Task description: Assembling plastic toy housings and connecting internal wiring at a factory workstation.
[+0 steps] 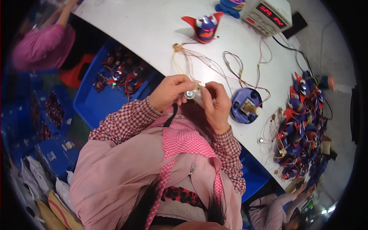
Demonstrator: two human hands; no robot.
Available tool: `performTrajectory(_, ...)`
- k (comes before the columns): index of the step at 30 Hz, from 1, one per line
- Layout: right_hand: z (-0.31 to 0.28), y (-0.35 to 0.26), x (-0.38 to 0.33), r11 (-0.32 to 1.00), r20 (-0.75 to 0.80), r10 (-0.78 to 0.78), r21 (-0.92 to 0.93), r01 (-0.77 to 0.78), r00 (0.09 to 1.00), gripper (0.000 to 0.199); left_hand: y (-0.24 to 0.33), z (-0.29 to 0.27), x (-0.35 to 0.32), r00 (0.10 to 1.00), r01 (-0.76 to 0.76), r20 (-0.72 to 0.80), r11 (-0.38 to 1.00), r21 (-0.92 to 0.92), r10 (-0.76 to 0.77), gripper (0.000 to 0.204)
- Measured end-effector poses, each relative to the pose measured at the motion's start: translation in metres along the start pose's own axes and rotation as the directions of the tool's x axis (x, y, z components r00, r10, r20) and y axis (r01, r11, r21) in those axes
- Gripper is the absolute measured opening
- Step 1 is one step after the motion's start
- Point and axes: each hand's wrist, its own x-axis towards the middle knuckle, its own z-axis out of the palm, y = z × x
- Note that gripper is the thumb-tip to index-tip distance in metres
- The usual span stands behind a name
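Just past the near edge of the white table, my hands meet over a small beige wired piece [197, 84] that looks like a plug connector. My left hand [168, 92] pinches it from the left, and a small round silver part [189, 94] shows by those fingertips. From the other side, the thumb and fingers of my right hand [217, 107] are closed at the piece; the exact grip is partly hidden. Thin wires [190, 63] run from it across the table. To the right of my right hand lies a round purple base [245, 105] with an opening and wires.
A red-and-purple horned toy [205, 28] stands farther back, near a power supply [268, 17] with a lit display. Many similar toys form a pile [303, 130] at the right. A blue bin [86, 96] with toy parts sits left. Co-workers [44, 48] are at left and lower right.
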Motion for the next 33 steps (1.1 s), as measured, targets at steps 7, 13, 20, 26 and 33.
performTrajectory(7, -0.001, 0.001, 0.0, 0.997, 0.128, -0.045, -0.062, 0.053, 0.991, 0.011, -0.002, -0.003, 0.002, 0.999, -0.026, 0.041, 0.996, 0.082, 0.023, 0.021)
performTrajectory(13, 0.002, 0.006, 0.002, 0.994, 0.126, -0.058, -0.088, 0.069, 0.99, 0.012, -0.001, -0.005, 0.008, 0.998, -0.03, 0.056, 0.995, 0.095, 0.025, 0.022)
performTrajectory(20, 0.0, 0.009, 0.001, 0.998, 0.116, -0.023, -0.061, 0.03, 0.993, 0.013, -0.004, -0.007, 0.012, 0.998, -0.007, 0.066, 0.997, 0.081, 0.001, 0.024)
performTrajectory(26, -0.005, 0.007, 0.006, 0.998, 0.173, -0.045, -0.029, 0.051, 0.984, 0.014, -0.006, -0.006, 0.013, 0.997, -0.027, 0.073, 0.994, 0.11, 0.019, 0.021)
performTrajectory(33, -0.008, 0.009, 0.007, 0.997, 0.217, -0.067, -0.026, 0.075, 0.974, 0.012, -0.003, -0.006, 0.011, 0.997, -0.021, 0.082, 0.99, 0.138, 0.01, 0.021)
